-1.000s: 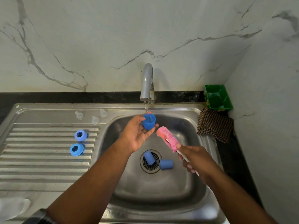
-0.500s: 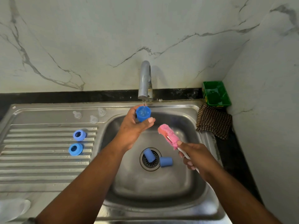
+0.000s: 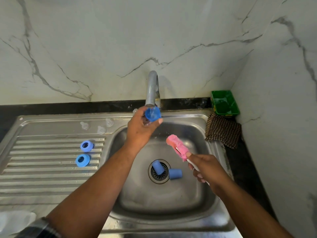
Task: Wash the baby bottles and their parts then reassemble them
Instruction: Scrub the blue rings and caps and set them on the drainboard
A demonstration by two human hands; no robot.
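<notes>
While a blue cap [image 3: 153, 114] sits directly beneath the spout of the tap [image 3: 152, 88], the head camera shows the left hand [image 3: 139, 129] gripping it from below, thumb and fingers curled round its outer wall, its open mouth turned up toward the spout. The right hand [image 3: 205, 169] is closed round the white handle of a pink sponge brush [image 3: 177, 147], whose head hangs over the sink [image 3: 171, 203], near the cap but apart from it. A second cap [image 3: 158, 167] lies on its side across the drain, with a third cap [image 3: 175, 174] just beside it. Two blue collar rings [image 3: 87, 146] rest on the ribbed drainboard [image 3: 42, 177], and clear teats [image 3: 101, 130] stand near its back edge. A green tub [image 3: 224, 103] and a checked cloth [image 3: 223, 130] occupy the right corner. The caps look like light, rigid plastic, probably slick when wet; a hold round the outer wall should leave the inside free for the brush. The teats appear soft and are hard to spot against the steel, so they are likely best pinched at the base flange.
</notes>
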